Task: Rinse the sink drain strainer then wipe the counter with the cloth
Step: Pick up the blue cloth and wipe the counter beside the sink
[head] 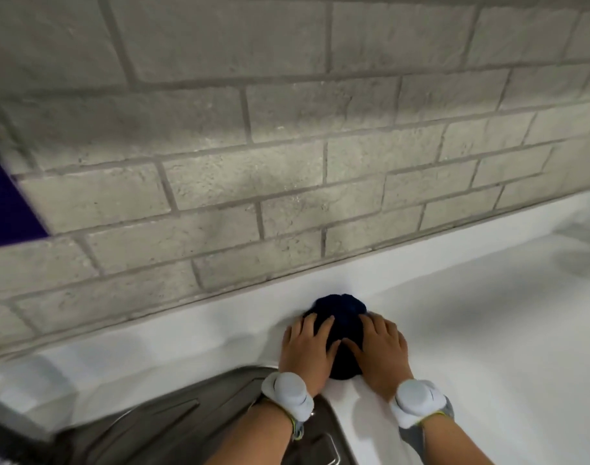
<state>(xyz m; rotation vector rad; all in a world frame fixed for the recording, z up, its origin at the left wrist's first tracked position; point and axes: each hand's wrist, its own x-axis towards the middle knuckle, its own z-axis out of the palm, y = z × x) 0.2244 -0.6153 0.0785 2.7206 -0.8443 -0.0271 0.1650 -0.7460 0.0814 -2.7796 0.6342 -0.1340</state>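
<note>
A dark blue cloth (343,317) lies bunched on the white counter (471,330), close to the low white upstand at the wall. My left hand (308,350) presses on its left side and my right hand (382,349) on its right side, fingers spread flat over it. Both wrists carry grey bands. The steel sink (172,421) shows at the bottom left, its rim under my left wrist. The drain strainer is out of sight.
A grey brick-pattern wall (286,146) rises right behind the counter. A purple sign (5,209) hangs on it at the far left. The white counter runs on to the right, blurred at the far end.
</note>
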